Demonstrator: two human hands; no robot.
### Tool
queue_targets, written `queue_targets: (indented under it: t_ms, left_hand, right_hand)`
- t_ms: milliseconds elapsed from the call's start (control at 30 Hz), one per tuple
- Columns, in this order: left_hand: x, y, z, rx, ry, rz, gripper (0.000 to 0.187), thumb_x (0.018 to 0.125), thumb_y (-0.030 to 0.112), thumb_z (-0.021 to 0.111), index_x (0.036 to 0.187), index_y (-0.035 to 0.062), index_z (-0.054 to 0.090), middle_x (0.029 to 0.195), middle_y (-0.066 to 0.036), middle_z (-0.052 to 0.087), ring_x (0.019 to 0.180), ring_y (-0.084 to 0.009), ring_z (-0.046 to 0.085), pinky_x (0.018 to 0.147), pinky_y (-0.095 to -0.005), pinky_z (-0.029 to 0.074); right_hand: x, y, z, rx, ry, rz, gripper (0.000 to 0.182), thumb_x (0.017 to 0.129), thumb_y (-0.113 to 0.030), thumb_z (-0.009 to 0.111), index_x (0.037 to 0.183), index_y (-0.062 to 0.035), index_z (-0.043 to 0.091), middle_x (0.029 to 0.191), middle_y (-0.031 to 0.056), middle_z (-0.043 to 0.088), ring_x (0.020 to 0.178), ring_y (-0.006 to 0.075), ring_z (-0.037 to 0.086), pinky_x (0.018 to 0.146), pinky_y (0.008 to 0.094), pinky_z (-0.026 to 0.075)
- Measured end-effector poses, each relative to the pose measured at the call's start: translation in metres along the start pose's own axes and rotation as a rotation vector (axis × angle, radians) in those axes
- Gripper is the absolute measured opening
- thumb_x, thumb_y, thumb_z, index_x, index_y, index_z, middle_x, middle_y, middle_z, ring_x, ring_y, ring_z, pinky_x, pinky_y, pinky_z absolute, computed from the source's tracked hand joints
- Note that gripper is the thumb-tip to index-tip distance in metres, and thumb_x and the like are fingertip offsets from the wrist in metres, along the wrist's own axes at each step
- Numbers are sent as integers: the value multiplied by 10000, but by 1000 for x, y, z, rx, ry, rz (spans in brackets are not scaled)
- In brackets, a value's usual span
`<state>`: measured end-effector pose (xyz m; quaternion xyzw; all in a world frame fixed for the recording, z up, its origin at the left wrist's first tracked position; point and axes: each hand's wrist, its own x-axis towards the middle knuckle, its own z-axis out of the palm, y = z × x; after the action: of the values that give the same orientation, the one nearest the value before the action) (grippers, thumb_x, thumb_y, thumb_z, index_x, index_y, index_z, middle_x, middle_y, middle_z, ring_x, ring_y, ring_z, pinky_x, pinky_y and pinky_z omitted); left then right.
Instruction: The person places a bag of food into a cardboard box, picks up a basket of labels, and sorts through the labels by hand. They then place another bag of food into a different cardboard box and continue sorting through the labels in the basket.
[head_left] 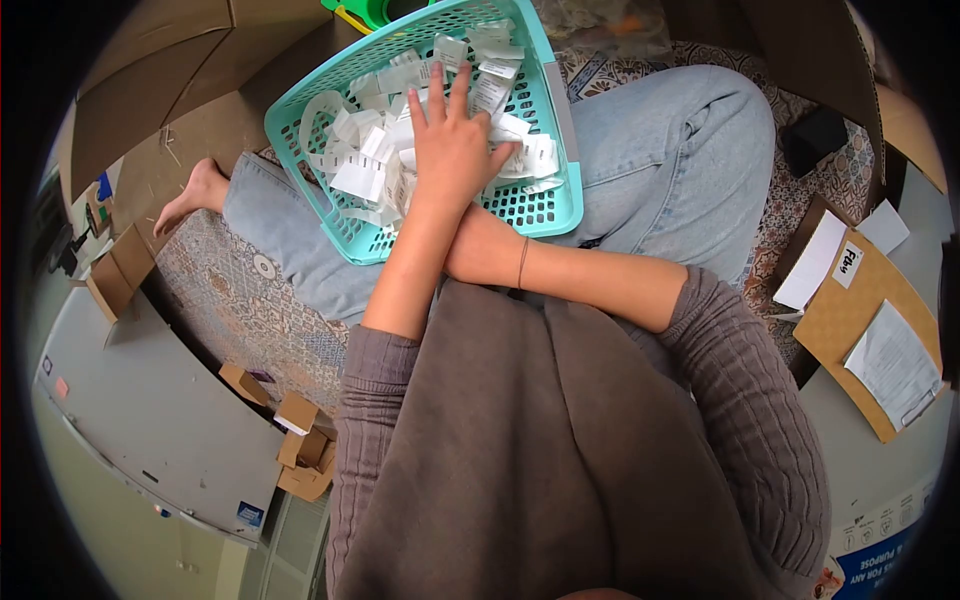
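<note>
Brown garment (490,440) — left hand (452,145) splayed on labels (362,176)

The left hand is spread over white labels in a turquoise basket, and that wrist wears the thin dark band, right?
Not quite: the head view shows the thin dark band on the right wrist. The left hand is indeed spread over white labels in a turquoise basket.

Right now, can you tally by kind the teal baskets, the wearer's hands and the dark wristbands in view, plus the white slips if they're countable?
Teal basket: 1
Hands, left hand and right hand: 2
Dark wristband: 1
Total: 4, without the white slips, which overlap too much to count.
</note>
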<state>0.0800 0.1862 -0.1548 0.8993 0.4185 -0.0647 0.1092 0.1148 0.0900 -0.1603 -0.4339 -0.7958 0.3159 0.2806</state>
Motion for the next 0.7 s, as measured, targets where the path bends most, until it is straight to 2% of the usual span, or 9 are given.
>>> queue_targets:
  t_ms: [67,133,267,367,433,467,533,667,700]
  left_hand:
    - [-2,-1,4,6,-36,21,265,568,327,707,705,108,650,1319,-124,316,1257,-368,177,970,-581,142]
    - [-5,-3,13,-13,69,41,249,547,299,725,682,127,605,1320,-105,315,1250,-369,195,959,-579,174]
    - [0,-11,12,32,37,50,243,549,269,722,703,131,595,1307,-90,333,1240,-370,219,952,-571,194]
    - [1,-14,14,5,150,33,203,584,239,700,718,128,595,1293,-77,349,1234,-368,232,950,-560,209]
    - [2,-14,12,29,261,-80,212,614,176,653,812,121,602,1248,-120,379,1231,-356,232,962,-556,190]
    - [3,-14,9,28,261,-79,212,614,176,653,812,121,602,1248,-120,379,1231,-356,232,962,-556,190]
    - [4,-15,4,-13,482,-295,275,635,120,600,909,115,577,1225,-145,384,1225,-364,243,955,-544,207]
    - [-1,-17,-4,16,620,-317,360,624,83,561,982,111,539,1205,-161,381,1190,-359,287,945,-497,244]
    - [-4,-16,-8,-128,648,-207,325,616,79,553,939,108,557,1155,-156,415,1150,-340,326,919,-462,274]
  right_hand:
    - [-1,-1,3,0,31,-4,357,753,-165,445,1064,-4,514,1085,170,515,1043,303,467,910,433,334]
    - [0,-1,5,-2,64,-1,350,747,-160,449,1051,-3,522,1070,169,524,1031,307,474,907,435,334]
    - [0,0,0,22,14,-13,319,736,-151,455,1003,-5,550,1033,163,544,992,311,497,901,445,335]
    - [1,0,1,25,29,-20,312,730,-150,459,989,-8,559,1026,155,550,990,302,500,908,452,329]
    - [1,1,3,18,73,-26,314,727,-150,460,990,-11,560,1026,150,551,998,295,497,917,457,321]
    - [1,1,2,-24,73,-43,317,724,-151,463,993,-16,561,1023,144,554,1006,290,493,928,462,311]
    - [2,1,0,-67,73,-57,319,721,-151,465,996,-20,562,1019,137,556,1013,286,489,940,467,301]
    - [3,1,-2,-76,56,-84,293,714,-148,473,957,-32,587,993,117,571,1015,268,489,946,471,294]
    - [3,0,-4,-59,24,-92,280,710,-146,476,938,-36,597,979,111,577,1003,262,497,930,466,310]
